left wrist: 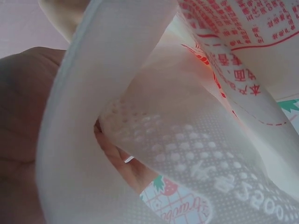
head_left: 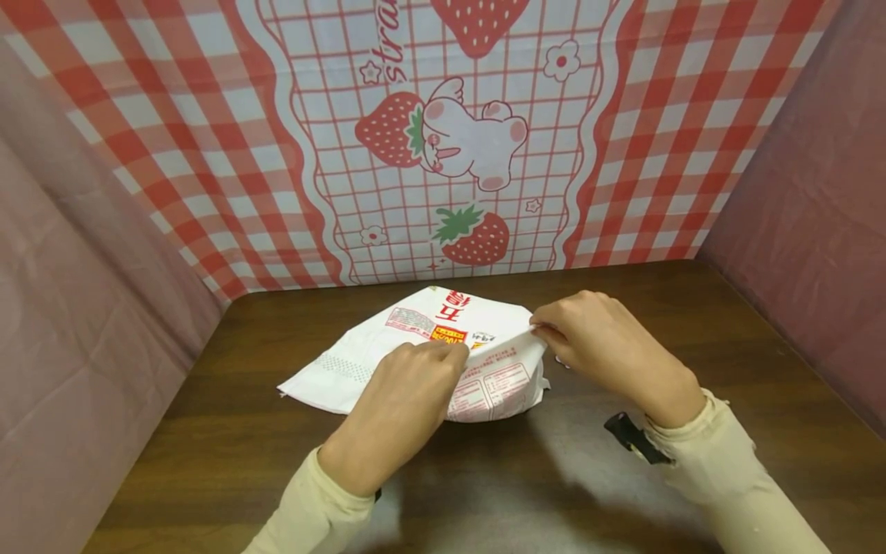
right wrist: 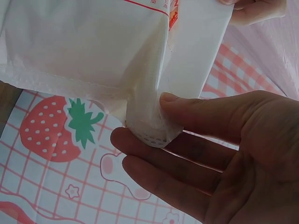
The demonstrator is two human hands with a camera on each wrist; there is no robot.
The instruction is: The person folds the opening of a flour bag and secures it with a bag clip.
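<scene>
White bag (head_left: 422, 358) pinched between fingers (right wrist: 187, 109)

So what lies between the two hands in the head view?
Only the white printed bag: its raised top edge spans from the left hand to the right hand, each pinching it. The head view shows this.

Both arms wear long cream sleeves; the left hand (head_left: 408, 392) and right hand (head_left: 602, 338) are bare, with a black strap (head_left: 633, 437) at the lower right wrist.
</scene>
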